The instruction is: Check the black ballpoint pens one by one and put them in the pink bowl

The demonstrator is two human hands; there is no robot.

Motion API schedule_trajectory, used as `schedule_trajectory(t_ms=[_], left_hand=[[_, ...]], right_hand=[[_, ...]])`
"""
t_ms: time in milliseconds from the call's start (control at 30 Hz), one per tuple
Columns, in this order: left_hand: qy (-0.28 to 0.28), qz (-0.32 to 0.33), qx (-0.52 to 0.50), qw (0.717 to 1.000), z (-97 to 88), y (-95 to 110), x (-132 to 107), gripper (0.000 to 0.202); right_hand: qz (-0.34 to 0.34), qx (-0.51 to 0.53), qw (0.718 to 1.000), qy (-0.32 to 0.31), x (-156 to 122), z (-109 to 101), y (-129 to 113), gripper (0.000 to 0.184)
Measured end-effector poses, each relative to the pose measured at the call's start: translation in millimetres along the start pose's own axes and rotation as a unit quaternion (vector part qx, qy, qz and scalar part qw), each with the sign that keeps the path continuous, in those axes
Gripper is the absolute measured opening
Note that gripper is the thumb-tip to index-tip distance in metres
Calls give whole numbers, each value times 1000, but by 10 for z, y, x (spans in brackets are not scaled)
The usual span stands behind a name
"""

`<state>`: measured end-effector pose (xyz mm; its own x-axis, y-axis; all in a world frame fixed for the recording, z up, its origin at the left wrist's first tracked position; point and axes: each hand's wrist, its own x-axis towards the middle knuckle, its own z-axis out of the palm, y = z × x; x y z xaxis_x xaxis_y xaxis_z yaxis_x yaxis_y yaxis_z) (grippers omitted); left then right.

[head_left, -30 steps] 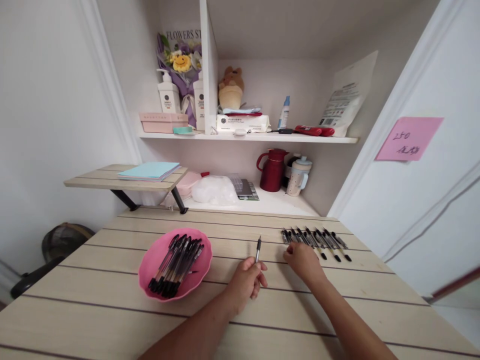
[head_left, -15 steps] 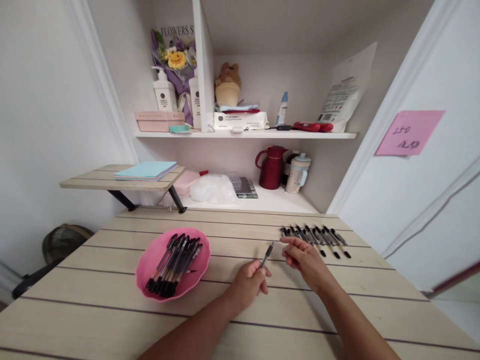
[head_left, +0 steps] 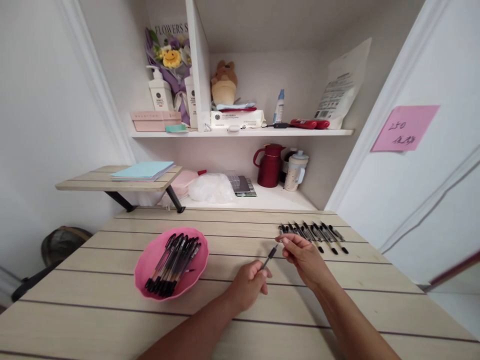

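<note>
My left hand (head_left: pixel 248 283) is closed on the lower end of a black pen (head_left: pixel 269 256), which tilts up to the right. My right hand (head_left: pixel 304 257) pinches the pen's upper tip with thumb and forefinger. Both hands hover over the middle of the wooden table (head_left: pixel 112 310). A row of several black pens (head_left: pixel 313 235) lies on the table just behind my right hand. Left of my left hand stands a pink bowl (head_left: pixel 150 255) holding several more black pens (head_left: pixel 173 262).
A small raised wooden shelf (head_left: pixel 86 184) with a light blue notebook (head_left: pixel 142 170) stands at the back left. Behind the table, a red kettle (head_left: pixel 269 166), a cup (head_left: pixel 295 171) and a plastic bag (head_left: pixel 211 188) fill a niche. A pink note (head_left: pixel 404 128) hangs on the right wall.
My right hand lifted off the row of pens and came over to pinch the tip of the pen in my left hand. That pen tilted from upright toward the right.
</note>
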<state>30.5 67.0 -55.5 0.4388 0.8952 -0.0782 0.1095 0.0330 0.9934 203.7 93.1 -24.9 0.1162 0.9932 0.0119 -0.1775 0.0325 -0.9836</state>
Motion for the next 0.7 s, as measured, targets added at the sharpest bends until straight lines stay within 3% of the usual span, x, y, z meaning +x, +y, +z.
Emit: schedule_trajectory(t_ms=[333, 700], left_hand=[[-3, 5, 5, 1000, -5, 19, -14, 19], [-4, 34, 24, 999, -8, -3, -23, 19]], right_hand=[[7, -55, 998, -34, -34, 32, 20, 37], [30, -30, 998, -54, -60, 80, 80, 30]])
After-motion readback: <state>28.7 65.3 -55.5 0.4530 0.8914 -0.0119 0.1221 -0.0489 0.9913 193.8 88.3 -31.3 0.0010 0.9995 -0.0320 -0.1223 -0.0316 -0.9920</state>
